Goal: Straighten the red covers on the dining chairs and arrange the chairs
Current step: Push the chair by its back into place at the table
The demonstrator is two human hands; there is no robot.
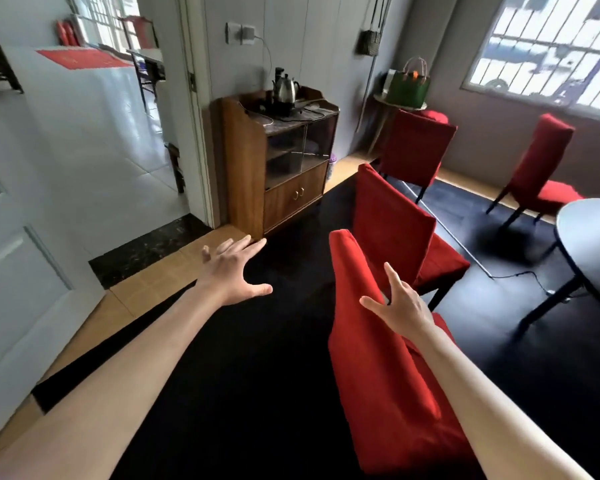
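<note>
Both bare forearms are reaching forward from the bottom edge, and the right hand (400, 306) is hovering with spread, relaxed fingers over the nearest chair (388, 368), its grip open and holding nothing. That chair's red cover (371, 327) is lying smooth, with a soft fold running down the backrest, whose top edge is running away from the camera. Left of it, the left hand (234, 271) is hanging open above the black floor. Beyond, a second chair (395, 216) is standing just behind the first, facing right toward the round surface (589, 230). Two more red-covered chairs (416, 147) are standing near the window. A wooden cabinet (278, 168) is carrying a kettle (285, 88).
</note>
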